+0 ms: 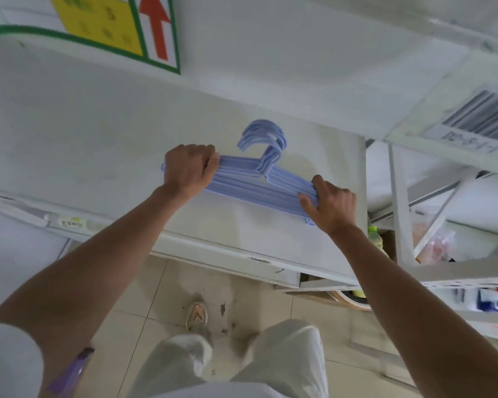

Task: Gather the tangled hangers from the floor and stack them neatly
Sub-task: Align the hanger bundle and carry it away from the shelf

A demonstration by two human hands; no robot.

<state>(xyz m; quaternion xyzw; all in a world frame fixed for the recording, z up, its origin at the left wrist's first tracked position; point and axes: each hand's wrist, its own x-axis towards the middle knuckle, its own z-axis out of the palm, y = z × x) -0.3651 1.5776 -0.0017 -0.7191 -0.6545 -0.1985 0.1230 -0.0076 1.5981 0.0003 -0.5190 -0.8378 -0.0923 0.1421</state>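
Observation:
A stack of several light blue hangers [259,188] lies on the white tabletop [98,145], hooks pointing away from me and lined up together. My left hand [189,168] grips the left ends of the stack, fingers curled over them. My right hand [332,206] grips the right ends, thumb and fingers wrapped around the bars. Both arms reach forward over the table's front edge.
A white metal shelf rack [400,202] stands at the right with bags and a green-capped bottle [375,238] beneath. A barcode label [477,116] sits on an upper shelf. Tiled floor [161,294] and my shoe [196,311] are below. A yellow, green and red-arrow sign [112,27] lies at the table's far left.

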